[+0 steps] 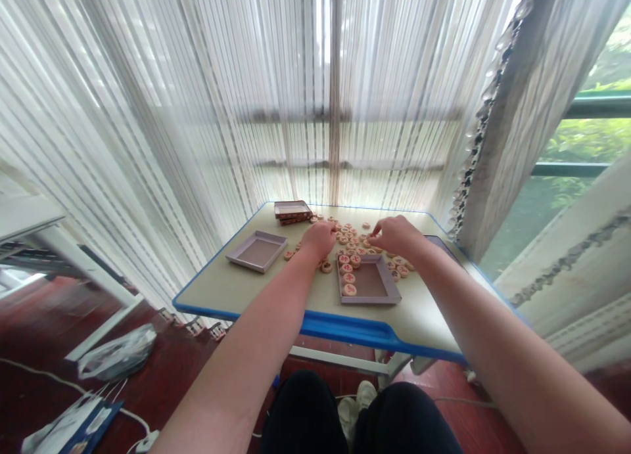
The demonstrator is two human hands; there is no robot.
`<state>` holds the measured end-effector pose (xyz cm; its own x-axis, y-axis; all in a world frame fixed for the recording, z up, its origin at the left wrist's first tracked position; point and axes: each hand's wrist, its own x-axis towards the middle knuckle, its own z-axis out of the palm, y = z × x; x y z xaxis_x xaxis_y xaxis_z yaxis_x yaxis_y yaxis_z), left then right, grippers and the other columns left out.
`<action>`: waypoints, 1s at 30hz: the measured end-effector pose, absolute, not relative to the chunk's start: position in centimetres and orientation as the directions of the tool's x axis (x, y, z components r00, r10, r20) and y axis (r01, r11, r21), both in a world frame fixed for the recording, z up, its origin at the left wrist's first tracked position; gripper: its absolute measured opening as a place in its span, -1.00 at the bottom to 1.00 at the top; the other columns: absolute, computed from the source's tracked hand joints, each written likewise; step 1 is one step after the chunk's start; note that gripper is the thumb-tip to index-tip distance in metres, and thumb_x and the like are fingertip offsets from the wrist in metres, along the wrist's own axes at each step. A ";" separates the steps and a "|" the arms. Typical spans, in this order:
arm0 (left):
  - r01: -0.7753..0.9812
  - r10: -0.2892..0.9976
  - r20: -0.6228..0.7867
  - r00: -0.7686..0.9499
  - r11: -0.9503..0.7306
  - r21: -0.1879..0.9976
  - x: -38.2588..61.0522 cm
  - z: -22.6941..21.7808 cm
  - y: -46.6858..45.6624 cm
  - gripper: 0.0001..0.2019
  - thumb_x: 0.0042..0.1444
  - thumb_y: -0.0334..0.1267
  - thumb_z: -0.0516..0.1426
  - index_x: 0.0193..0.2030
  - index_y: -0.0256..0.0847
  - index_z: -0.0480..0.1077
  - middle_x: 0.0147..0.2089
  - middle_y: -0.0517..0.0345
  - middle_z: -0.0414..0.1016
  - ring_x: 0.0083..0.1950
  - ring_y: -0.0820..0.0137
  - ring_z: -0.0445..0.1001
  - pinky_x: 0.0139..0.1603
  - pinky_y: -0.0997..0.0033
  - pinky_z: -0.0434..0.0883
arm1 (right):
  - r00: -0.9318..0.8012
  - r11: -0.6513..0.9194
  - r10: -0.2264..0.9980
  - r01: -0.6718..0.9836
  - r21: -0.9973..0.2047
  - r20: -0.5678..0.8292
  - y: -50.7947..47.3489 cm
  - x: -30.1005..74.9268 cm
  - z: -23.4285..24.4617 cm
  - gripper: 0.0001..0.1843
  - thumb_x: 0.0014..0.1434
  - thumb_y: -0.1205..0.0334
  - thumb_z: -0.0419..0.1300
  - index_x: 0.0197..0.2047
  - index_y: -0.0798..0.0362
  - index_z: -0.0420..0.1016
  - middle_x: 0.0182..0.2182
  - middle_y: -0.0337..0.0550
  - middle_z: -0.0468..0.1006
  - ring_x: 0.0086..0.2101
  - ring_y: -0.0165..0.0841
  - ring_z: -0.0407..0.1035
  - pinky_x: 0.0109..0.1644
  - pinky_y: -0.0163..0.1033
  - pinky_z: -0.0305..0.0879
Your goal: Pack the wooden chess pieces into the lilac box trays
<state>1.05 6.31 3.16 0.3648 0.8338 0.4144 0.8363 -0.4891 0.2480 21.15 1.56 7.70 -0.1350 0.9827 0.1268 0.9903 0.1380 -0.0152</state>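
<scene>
Round wooden Chinese chess pieces (345,230) with red or dark characters lie in a loose heap across the middle of the table. My left hand (321,238) is over the heap's left side, fingers curled; what they hold, if anything, is hidden. On the right of the heap, my right hand (396,232) pinches at a chess piece (373,242) with thumb and fingertips. Between my forearms is a shallow open box tray (371,300), with several pieces along its left side and back left corner. More pieces (401,270) lie to its right.
A second shallow box tray (261,268) lies at the left of the blue-edged table (207,290). Stacked box parts (292,211) stand at the back left. A dark flat object (441,245) is partly behind my right forearm. String curtains (296,79) hang beyond the table.
</scene>
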 end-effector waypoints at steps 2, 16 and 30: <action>0.844 0.834 0.415 0.364 -0.484 0.231 1.1 3.3 5.7 -0.76 0.13 -0.34 -0.03 -0.19 -0.21 0.45 -0.15 0.02 0.49 -0.09 0.34 0.42 0.00 0.38 0.33 | -0.157 0.170 0.970 0.984 -0.060 0.185 -1.8 21.3 6.9 -0.68 0.02 0.00 0.16 -0.33 0.04 0.60 -0.23 0.02 0.53 -0.12 -0.11 0.31 -0.03 -0.12 0.18; 0.939 0.865 0.503 0.008 -0.179 0.294 1.9 3.9 1.6 -0.74 0.17 -0.22 -0.06 -0.20 -0.23 0.41 -0.21 -0.01 0.51 -0.17 0.31 0.46 -0.18 0.39 0.31 | -0.366 0.467 0.860 0.845 -0.261 0.355 -5.6 21.8 3.5 -0.68 -0.04 -0.11 0.21 -0.28 -0.12 0.58 -0.07 -0.15 0.43 0.02 -0.13 0.18 0.12 -0.02 0.03; 0.939 0.867 0.496 -0.048 -0.129 0.318 1.8 2.7 1.5 -0.69 0.23 -0.16 -0.13 -0.21 -0.22 0.38 -0.24 -0.01 0.51 -0.21 0.32 0.45 -0.22 0.42 0.26 | -0.379 0.511 0.829 0.812 -0.283 0.410 -5.3 21.7 3.1 -0.75 -0.04 0.07 0.25 -0.26 -0.08 0.58 -0.19 -0.13 0.50 -0.07 -0.18 0.27 0.05 -0.09 0.15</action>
<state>1.80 1.46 2.67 -0.0485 0.8668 0.4963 0.9394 -0.1293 0.3175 21.67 -5.34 3.08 -0.3793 0.8295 0.4100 0.8116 0.5110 -0.2832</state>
